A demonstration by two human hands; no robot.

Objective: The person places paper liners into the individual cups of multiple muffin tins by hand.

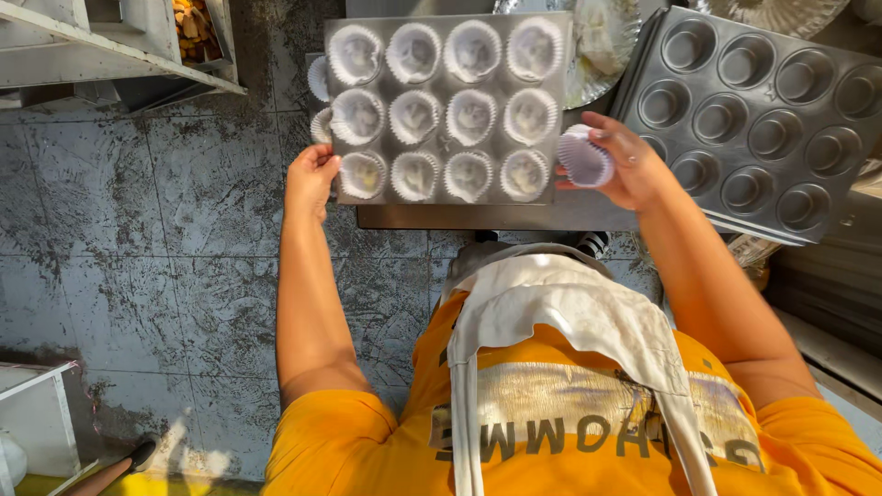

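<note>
A grey muffin tray (pixel 445 35) lies on a metal table, every cup lined with a white paper case holding pale batter. My left hand (pixel 310 177) grips its near left corner. My right hand (pixel 622 163) is at the tray's near right corner and holds a small stack of empty white paper cases (pixel 584 156). My orange shirt and white apron fill the lower part of the view.
An empty dark muffin tray (pixel 763 110) lies tilted to the right of the lined one. A round foil plate with pale batter (pixel 602 46) sits behind them. More paper cases (pixel 319 79) peek out at the tray's left edge. Grey tiled floor lies left and below.
</note>
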